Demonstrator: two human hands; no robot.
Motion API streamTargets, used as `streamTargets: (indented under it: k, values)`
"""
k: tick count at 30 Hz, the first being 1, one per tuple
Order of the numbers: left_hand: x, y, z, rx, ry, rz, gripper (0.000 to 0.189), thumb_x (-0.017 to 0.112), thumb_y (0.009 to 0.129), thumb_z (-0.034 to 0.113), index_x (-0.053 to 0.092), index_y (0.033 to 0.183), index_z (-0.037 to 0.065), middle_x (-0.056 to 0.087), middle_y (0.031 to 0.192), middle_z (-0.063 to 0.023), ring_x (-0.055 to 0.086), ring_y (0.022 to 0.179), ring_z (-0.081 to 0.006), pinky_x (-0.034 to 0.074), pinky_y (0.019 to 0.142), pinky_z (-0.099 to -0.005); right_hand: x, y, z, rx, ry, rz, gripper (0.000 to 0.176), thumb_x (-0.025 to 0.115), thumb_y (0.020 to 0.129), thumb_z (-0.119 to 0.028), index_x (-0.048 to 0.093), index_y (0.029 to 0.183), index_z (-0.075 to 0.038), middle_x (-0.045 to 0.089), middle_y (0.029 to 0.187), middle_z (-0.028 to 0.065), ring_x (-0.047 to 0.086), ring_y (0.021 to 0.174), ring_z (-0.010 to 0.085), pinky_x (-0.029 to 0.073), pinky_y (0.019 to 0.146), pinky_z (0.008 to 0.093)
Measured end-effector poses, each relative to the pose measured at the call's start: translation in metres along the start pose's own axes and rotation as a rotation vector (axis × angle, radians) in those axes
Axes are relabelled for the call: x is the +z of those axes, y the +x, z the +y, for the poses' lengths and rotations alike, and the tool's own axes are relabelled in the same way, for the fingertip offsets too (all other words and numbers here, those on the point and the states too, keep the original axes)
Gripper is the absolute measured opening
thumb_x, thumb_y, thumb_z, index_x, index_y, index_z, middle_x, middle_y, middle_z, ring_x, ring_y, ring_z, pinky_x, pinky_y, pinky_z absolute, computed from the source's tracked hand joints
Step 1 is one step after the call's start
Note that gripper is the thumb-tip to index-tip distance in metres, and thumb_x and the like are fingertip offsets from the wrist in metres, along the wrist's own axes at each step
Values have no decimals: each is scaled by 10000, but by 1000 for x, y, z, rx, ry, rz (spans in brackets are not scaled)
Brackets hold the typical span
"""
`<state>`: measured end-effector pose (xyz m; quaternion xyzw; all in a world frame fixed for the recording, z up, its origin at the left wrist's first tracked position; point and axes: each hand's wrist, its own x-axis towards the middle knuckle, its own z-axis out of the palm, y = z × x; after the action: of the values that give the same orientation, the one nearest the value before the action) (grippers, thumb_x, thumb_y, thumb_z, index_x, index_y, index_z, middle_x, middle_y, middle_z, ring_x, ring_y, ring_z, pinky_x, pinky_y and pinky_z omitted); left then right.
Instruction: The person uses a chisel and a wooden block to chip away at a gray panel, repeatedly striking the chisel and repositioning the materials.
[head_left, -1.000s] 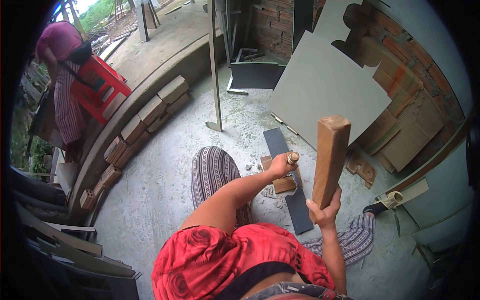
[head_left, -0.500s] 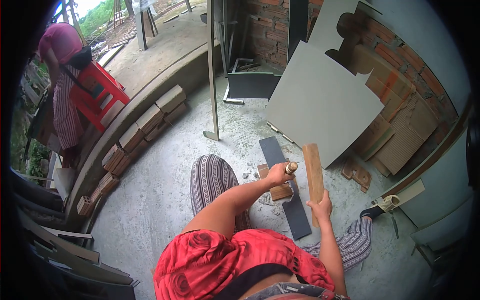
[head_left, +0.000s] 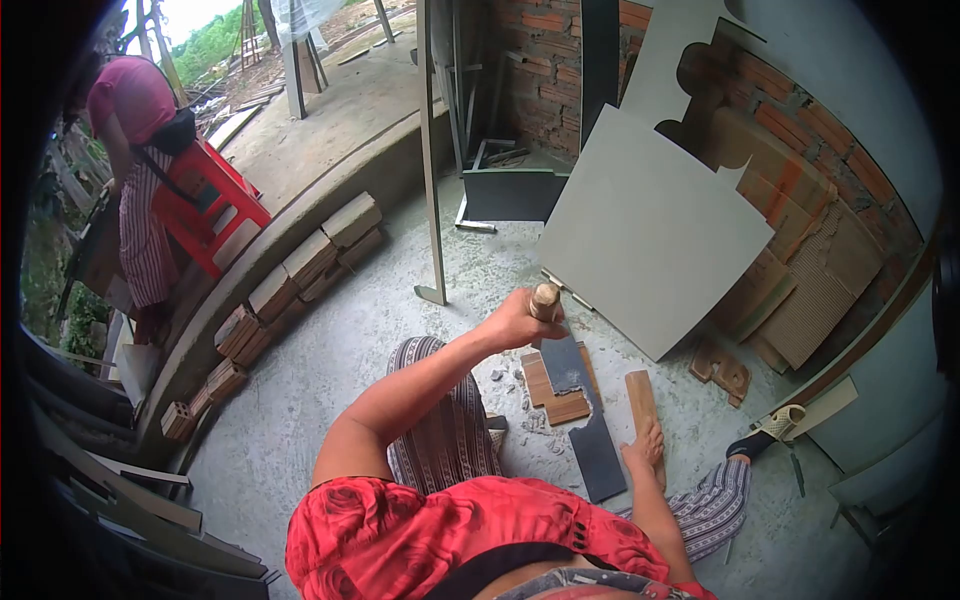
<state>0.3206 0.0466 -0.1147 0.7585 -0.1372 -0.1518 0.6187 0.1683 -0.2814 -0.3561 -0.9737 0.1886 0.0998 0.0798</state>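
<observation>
My left hand [head_left: 520,322] is closed around a wooden-handled tool [head_left: 545,296], held upright above the far end of a dark grey board. Only the round handle end shows; its working end is hidden. The dark board [head_left: 600,455] lies on the floor with a ragged notch broken along its middle. Under and beside it are brown wooden blocks [head_left: 566,408]. To the right, my right hand [head_left: 648,452] is closed on the near end of a wooden bar [head_left: 640,393], low beside the board.
Grey chips [head_left: 497,376] litter the concrete floor. A large pale panel [head_left: 655,235] leans ahead, with cardboard [head_left: 825,290] behind it. A thin post [head_left: 432,200] stands at centre. Bricks [head_left: 310,262] line the left ledge; beyond, a person [head_left: 140,110] bends near a red stool [head_left: 215,215].
My left hand has lifted away from the notch with the wooden-handled tool, moving up and left. My right hand and the wooden bar have dropped lower. The notched board is now more exposed.
</observation>
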Motion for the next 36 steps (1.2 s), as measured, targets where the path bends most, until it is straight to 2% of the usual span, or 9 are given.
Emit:
streamTargets:
  k: [3,5,7,12,19,26,33,35,36]
  values:
    - [-26,-1,-37,-6,-49,200,181,730,671,51,568,752,47,578,718,-17,562,639,-110,469,543,-260,12,-9,-35,-218,85,36,951,766,627,-361,238,1352,-45,384,1244,186,389,1170,351,331,986,437]
    - [-34,0,-42,-257,-147,384,168,723,691,65,568,755,49,587,721,-35,581,621,-124,496,517,-280,21,-21,-48,-205,64,-263,1108,779,593,-447,134,1387,-24,363,1263,192,397,1160,349,342,978,439]
    - [-37,2,-38,-183,-370,443,176,721,699,76,563,773,57,590,724,-43,592,626,-127,512,517,-290,23,-34,-49,-206,-12,-306,1190,793,555,-477,84,1395,-21,354,1266,191,393,1160,349,360,968,431]
    - [-34,7,-43,-173,-408,437,165,720,708,98,575,775,57,587,689,-32,587,618,-121,509,509,-284,16,-39,-60,-173,-141,-407,1388,829,463,-521,-63,1407,-33,331,1266,174,389,1156,339,404,936,419]
    - [-28,17,-48,-172,-371,405,153,711,725,128,588,768,47,599,704,-48,603,644,-123,516,516,-281,23,-36,-62,-151,-173,-415,1370,853,477,-405,-93,1406,-60,297,1273,167,367,1171,349,409,915,498]
    - [-30,13,-43,-198,-340,395,189,715,753,187,581,781,57,594,695,-36,604,628,-118,527,495,-277,1,-26,-59,-135,-99,-526,1356,854,466,-345,-76,1411,-61,299,1325,210,387,1187,372,371,981,428]
    - [-32,13,-46,-187,-339,463,242,707,771,268,559,773,76,576,755,-29,608,666,-149,533,524,-299,-2,-8,-35,-249,550,-710,1144,782,499,-239,141,1422,-27,425,1278,193,429,1199,282,357,990,393]
    - [-31,12,-46,-201,-308,513,261,711,763,290,559,783,78,576,758,-27,602,667,-145,523,528,-298,-32,-14,-41,-92,1068,-1146,996,705,572,-190,187,1407,-27,452,1266,161,526,1095,284,412,926,427]
    - [-29,11,-43,-204,-317,513,276,710,761,311,564,792,79,578,762,-26,597,663,-141,516,529,-296,-32,-17,-40,-78,1160,-1128,823,636,611,-146,297,1351,-20,518,1193,142,593,981,294,458,854,456]
